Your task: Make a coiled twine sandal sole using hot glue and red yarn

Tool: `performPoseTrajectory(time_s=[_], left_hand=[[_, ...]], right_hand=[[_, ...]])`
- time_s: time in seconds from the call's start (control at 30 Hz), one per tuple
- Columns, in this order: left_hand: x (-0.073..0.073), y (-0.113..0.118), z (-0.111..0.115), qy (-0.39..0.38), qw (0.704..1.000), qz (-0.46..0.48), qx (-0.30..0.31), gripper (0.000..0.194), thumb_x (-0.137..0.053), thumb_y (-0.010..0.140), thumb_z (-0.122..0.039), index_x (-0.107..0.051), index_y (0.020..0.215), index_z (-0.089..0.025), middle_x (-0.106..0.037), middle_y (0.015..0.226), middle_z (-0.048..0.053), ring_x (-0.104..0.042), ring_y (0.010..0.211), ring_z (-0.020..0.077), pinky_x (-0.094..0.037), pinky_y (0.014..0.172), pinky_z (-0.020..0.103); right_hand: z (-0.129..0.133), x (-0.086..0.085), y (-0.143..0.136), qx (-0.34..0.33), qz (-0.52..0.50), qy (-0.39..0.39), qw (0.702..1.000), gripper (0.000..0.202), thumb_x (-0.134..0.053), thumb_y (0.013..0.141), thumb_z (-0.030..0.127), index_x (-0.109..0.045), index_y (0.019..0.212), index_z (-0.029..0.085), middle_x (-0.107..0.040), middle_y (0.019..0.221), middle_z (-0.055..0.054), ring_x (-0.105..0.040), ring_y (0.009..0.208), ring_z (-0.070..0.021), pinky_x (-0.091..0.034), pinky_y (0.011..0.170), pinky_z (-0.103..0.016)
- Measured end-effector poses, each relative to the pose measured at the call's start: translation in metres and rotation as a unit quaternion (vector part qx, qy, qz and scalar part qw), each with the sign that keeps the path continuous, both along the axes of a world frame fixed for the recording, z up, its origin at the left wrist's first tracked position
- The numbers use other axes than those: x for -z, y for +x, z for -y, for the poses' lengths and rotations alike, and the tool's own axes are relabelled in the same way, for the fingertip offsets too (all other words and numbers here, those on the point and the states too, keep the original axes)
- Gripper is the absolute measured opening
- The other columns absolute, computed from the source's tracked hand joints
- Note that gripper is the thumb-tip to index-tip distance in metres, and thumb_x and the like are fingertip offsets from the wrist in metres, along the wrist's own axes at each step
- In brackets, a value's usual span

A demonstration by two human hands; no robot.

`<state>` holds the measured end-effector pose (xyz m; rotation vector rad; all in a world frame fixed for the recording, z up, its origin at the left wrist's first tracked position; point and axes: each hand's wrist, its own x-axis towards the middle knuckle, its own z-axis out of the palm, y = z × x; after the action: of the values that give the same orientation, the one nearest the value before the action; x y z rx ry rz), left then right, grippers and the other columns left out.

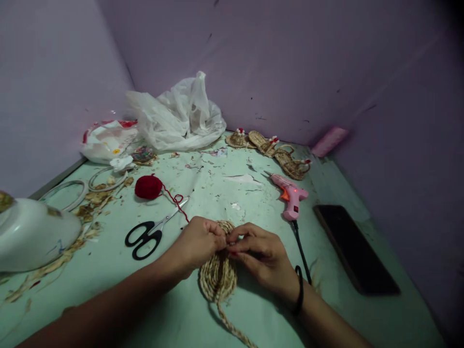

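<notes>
A flat oval coil of braided straw lies on the table, and its loose braid end trails toward the near edge. Above its upper part, my left hand and my right hand meet fingertip to fingertip, both closed in a pinch. Red yarn runs from its ball to my left hand and disappears behind it. A small red bit shows at my right fingertips; what exactly they pinch is too small to tell. Black-handled scissors lie left of my left hand, blades partly apart.
A pink glue gun with a lit red light and black cord lies right, beside a dark phone. Small straw slippers and a white plastic bag sit against the wall. At left are a white vessel and straw scraps.
</notes>
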<state>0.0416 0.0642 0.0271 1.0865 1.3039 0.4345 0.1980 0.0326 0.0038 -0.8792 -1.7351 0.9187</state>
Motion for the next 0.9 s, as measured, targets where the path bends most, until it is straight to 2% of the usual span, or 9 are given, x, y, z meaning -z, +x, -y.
performPoseTrajectory(time_s=[0.07,0.13,0.23,0.33,0.5,0.6,0.7,0.83,0.9], left_hand=[[0.004,0.000,0.002,0.053,0.996,-0.062,0.035,0.007,-0.052,0.058,-0.014,-0.054,0.052,-0.014,-0.049,0.049,-0.002,-0.040,0.048,0.0098,-0.028,0.047,0.022],[0.006,0.000,0.006,0.116,0.979,-0.145,0.078,0.010,-0.049,0.061,-0.014,-0.055,0.054,-0.016,-0.053,0.053,0.001,-0.044,0.052,0.0123,-0.029,0.049,0.023],[0.002,0.000,0.011,0.183,0.936,-0.269,0.134,0.013,-0.046,0.067,-0.018,-0.058,0.061,-0.018,-0.059,0.061,0.004,-0.050,0.057,0.0164,-0.029,0.052,0.027],[-0.005,-0.001,0.013,0.208,0.896,-0.352,0.171,0.016,-0.044,0.073,-0.023,-0.059,0.068,-0.019,-0.059,0.061,0.005,-0.052,0.059,0.0197,-0.026,0.053,0.029],[-0.007,-0.003,0.011,0.203,0.887,-0.363,0.202,0.017,-0.045,0.074,-0.026,-0.059,0.065,-0.019,-0.056,0.058,0.004,-0.054,0.062,0.0217,-0.022,0.052,0.030],[-0.008,-0.005,0.007,0.208,0.887,-0.346,0.222,0.019,-0.044,0.075,-0.025,-0.058,0.063,-0.018,-0.055,0.058,0.003,-0.052,0.059,0.0198,-0.021,0.051,0.030],[-0.016,-0.012,0.002,0.209,0.883,-0.315,0.277,0.019,-0.045,0.074,-0.021,-0.056,0.059,-0.018,-0.053,0.055,0.002,-0.045,0.053,0.0151,-0.022,0.051,0.029],[-0.033,-0.027,-0.001,0.217,0.849,-0.361,0.320,0.022,-0.048,0.071,-0.024,-0.053,0.051,-0.018,-0.047,0.048,0.001,-0.031,0.045,0.0120,-0.019,0.050,0.029],[-0.040,-0.033,0.000,0.242,0.828,-0.377,0.338,0.024,-0.048,0.072,-0.027,-0.054,0.050,-0.019,-0.048,0.049,0.002,-0.031,0.045,0.0124,-0.018,0.050,0.029]], right_hand=[[0.001,0.002,-0.001,-0.011,0.001,-0.005,1.000,0.021,-0.060,0.074,0.008,-0.070,0.078,0.025,-0.064,0.081,-0.004,-0.063,0.070,-0.0150,-0.052,0.062,-0.028],[0.002,0.004,-0.002,-0.019,0.005,-0.014,1.000,0.021,-0.060,0.073,0.006,-0.069,0.076,0.024,-0.064,0.078,-0.004,-0.063,0.068,-0.0146,-0.053,0.060,-0.027],[0.004,0.005,-0.003,-0.018,0.016,-0.036,0.999,0.019,-0.061,0.072,0.006,-0.069,0.073,0.023,-0.066,0.075,-0.004,-0.064,0.067,-0.0149,-0.053,0.060,-0.028],[0.007,0.005,-0.006,0.009,0.020,-0.086,0.996,0.017,-0.062,0.071,0.007,-0.068,0.067,0.023,-0.067,0.072,-0.003,-0.065,0.066,-0.0152,-0.053,0.062,-0.029],[0.013,0.006,-0.014,0.055,-0.031,-0.242,0.968,0.010,-0.064,0.068,0.013,-0.066,0.064,0.021,-0.069,0.069,-0.003,-0.064,0.066,-0.0161,-0.052,0.061,-0.028],[0.014,0.007,-0.017,0.068,-0.043,-0.286,0.955,0.007,-0.066,0.066,0.016,-0.065,0.061,0.020,-0.068,0.066,-0.003,-0.062,0.060,-0.0152,-0.050,0.055,-0.026],[0.013,0.009,-0.018,0.081,-0.041,-0.321,0.943,0.006,-0.065,0.067,0.018,-0.061,0.064,0.020,-0.063,0.060,0.001,-0.057,0.053,-0.0127,-0.045,0.047,-0.023],[0.012,0.011,-0.022,0.112,-0.098,-0.361,0.921,0.023,-0.069,0.063,0.017,-0.048,0.071,0.022,-0.059,0.060,0.005,-0.053,0.050,-0.0111,-0.041,0.043,-0.021],[0.012,0.011,-0.024,0.128,-0.072,-0.352,0.924,0.022,-0.070,0.063,0.018,-0.048,0.066,0.022,-0.056,0.056,0.005,-0.050,0.048,-0.0104,-0.039,0.042,-0.021]])
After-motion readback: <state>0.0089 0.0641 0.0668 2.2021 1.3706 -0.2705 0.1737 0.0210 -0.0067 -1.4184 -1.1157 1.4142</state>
